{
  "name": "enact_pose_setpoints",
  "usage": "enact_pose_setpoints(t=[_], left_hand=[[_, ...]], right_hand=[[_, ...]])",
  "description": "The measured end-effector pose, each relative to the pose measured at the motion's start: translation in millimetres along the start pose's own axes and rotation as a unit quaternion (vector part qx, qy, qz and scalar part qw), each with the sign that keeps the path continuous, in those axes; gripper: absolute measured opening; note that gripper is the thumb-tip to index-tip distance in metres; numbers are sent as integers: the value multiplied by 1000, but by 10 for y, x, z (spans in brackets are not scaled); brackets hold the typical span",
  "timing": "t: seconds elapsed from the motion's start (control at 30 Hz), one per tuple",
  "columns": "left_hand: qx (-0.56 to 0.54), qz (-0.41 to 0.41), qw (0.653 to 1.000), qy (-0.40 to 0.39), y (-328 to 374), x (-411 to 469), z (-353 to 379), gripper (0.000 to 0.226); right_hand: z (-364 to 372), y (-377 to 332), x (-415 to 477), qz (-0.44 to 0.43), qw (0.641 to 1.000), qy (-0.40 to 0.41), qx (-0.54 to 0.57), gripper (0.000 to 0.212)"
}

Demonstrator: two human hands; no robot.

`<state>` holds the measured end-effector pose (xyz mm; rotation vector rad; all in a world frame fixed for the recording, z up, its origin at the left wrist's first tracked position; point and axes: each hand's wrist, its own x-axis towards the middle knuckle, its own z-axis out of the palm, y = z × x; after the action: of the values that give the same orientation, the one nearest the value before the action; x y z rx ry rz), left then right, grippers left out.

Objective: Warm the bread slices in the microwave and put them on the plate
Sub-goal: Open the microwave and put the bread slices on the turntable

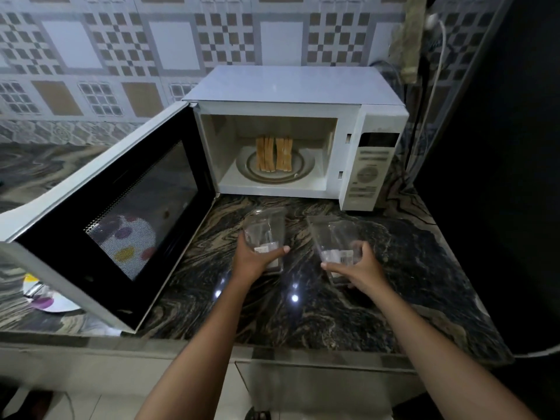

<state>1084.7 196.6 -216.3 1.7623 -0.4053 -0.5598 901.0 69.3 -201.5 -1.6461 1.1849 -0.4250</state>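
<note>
A white microwave [303, 86] stands at the back of the counter with its door [100, 213] swung wide open to the left. Inside, several bread slices [274, 154] stand upright in two groups on the round turntable [304, 168]. In front of it, my left hand [257, 259] grips a clear plastic container [266, 228] just above the counter. My right hand [354, 265] grips a second clear plastic container [333, 234]. Both containers look empty. A white plate with coloured dots [45, 301] lies at the left, partly hidden behind the door.
The dark marbled counter [394, 283] runs from the microwave to the front edge. A black wall closes off the right side, with cables [430, 86] hanging behind the microwave. Patterned tiles cover the back wall.
</note>
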Motion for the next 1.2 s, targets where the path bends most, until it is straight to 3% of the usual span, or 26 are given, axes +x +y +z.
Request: enact_pose_setpoints(t=[0.2,0.3,0.37,0.43,0.57,0.67,0.73,0.87,1.07,1.2], left_hand=[[-67,-41,996,-40,-92,-174,-218,75],[-156,-58,984,-65,-89,-272,-278,79],[-194,-51,977,-77,-52,-294,-328,89],[-213,-28,973,-84,72,-311,-387,84],[-234,41,967,-96,533,-269,-509,75],[-200,91,971,-91,937,-200,-579,94],[-199,115,969,-94,1242,-124,-612,98],[-241,139,955,-103,1824,140,-616,85],[-230,135,959,-97,2503,817,-460,89],[-212,105,967,-89,2803,1318,-290,87]], right_hand=[[-6,90,-149,24,988,-76,130,72],[25,60,-243,19,976,-103,191,64],[35,-6,-266,-1,967,-100,236,67],[27,-131,-259,-35,962,-83,257,74],[-77,-575,-257,-145,963,-48,223,79],[-229,-957,-189,-229,957,-18,175,84],[-332,-1231,-115,-256,951,-18,175,84],[-512,-1806,95,-285,938,-17,195,84],[-602,-2500,692,-258,948,-12,185,97],[-606,-2823,1128,-196,957,-38,210,77]])
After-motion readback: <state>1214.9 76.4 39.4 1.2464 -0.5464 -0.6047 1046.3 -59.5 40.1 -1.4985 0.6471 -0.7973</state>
